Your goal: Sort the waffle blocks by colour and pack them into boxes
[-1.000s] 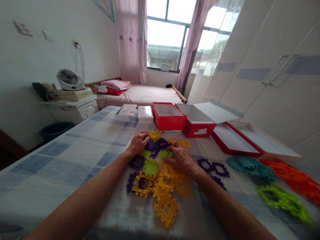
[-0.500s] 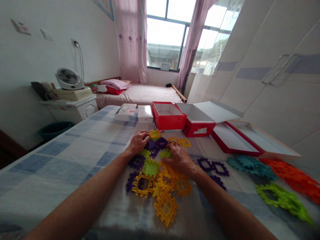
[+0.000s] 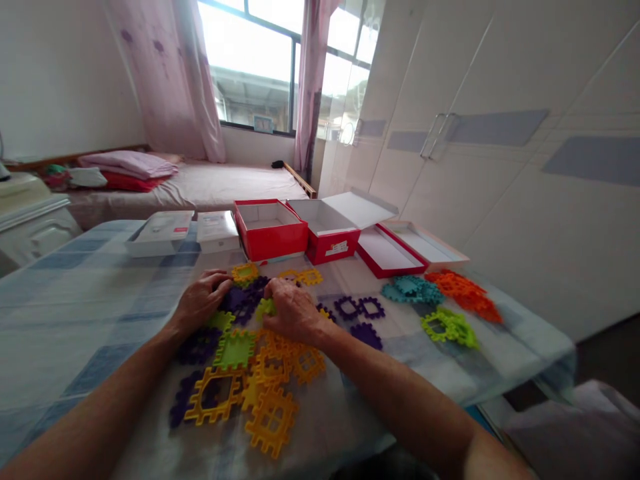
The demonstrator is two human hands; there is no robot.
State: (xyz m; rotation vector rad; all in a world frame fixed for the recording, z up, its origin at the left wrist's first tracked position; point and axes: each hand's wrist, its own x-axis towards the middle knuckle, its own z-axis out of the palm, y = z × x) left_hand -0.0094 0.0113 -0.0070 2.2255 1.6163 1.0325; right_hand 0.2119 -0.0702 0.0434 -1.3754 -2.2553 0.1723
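My left hand rests at the left edge of a pile of toothed plastic building tiles, its fingers curled in beside a purple tile. Their tips are partly hidden, so what they hold does not show. My right hand is bent over the pile, with a lime-green tile between its thumb and fingers. Another green tile lies flat nearer me, among yellow window tiles. A yellow square tile sits just beyond the left fingertips.
Purple frame tiles lie right of my right hand. Farther right are teal, orange and lime-green stacks. Open red boxes, a shallow red tray and white boxes line the far side.
The view has swung to the right, so everything sits farther left and the table's right edge shows. Both hands stay at the same spots in the pile, with little visible movement.
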